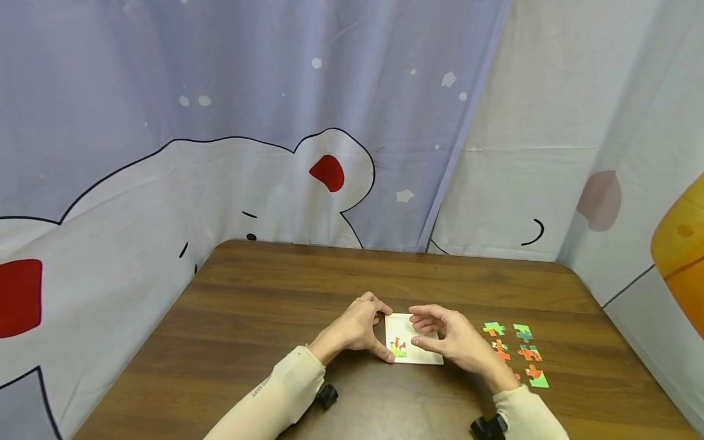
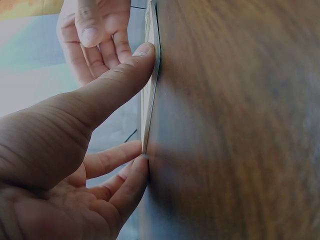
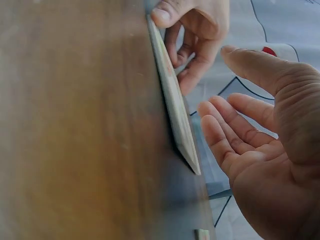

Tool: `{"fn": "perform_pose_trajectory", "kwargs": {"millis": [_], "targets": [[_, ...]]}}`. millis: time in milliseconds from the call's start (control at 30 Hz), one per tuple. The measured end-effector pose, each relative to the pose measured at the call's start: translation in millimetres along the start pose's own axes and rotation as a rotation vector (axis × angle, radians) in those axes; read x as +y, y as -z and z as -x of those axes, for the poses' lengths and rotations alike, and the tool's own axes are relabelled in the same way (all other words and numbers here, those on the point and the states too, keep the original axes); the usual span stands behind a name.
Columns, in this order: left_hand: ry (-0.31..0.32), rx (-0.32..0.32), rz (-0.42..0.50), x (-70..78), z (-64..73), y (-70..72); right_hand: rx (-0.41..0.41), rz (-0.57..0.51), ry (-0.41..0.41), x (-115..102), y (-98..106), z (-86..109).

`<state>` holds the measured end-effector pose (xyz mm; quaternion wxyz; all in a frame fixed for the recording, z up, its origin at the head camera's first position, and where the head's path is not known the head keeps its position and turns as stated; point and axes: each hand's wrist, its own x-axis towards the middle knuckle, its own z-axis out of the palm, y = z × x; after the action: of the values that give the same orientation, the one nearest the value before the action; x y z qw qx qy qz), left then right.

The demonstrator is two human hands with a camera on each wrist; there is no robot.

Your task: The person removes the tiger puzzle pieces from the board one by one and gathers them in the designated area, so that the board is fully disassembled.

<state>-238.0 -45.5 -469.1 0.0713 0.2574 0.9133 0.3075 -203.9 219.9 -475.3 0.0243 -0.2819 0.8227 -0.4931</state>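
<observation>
A thin, pale puzzle tray (image 1: pixel 403 329) lies on the table, with a green and red jigsaw piece (image 1: pixel 398 350) in its near left corner. My left hand (image 1: pixel 356 325) holds the tray by its left side, thumb at the near corner and fingertips at the far one. The left wrist view shows this thumb (image 2: pixel 135 70) and the fingers against the thin edge. Above the tray's right half hovers my right hand (image 1: pixel 458 337), fingers loosely bent and apart from the thumb. In the right wrist view its palm (image 3: pixel 265 175) faces the tray (image 3: pixel 175 107) without touching it, holding nothing.
Several loose jigsaw pieces (image 1: pixel 530 353), green, orange and red, lie in two columns to the right of my right hand; the forearm partly covers one. The brown wooden table (image 1: pixel 264 305) reaches back to a printed curtain (image 1: pixel 275 189).
</observation>
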Motion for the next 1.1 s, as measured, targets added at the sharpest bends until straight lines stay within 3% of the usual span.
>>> {"fn": "perform_pose_trajectory", "kwargs": {"millis": [400,1100], "targets": [[-0.006,0.009,-0.013,0.8,-1.0,2.0,-0.066,-0.057,0.019,7.8,-11.2,-3.7],[-0.002,0.006,-0.01,-0.3,0.5,-0.5,-0.056,0.184,0.09,15.5,-24.7,0.5]]}}
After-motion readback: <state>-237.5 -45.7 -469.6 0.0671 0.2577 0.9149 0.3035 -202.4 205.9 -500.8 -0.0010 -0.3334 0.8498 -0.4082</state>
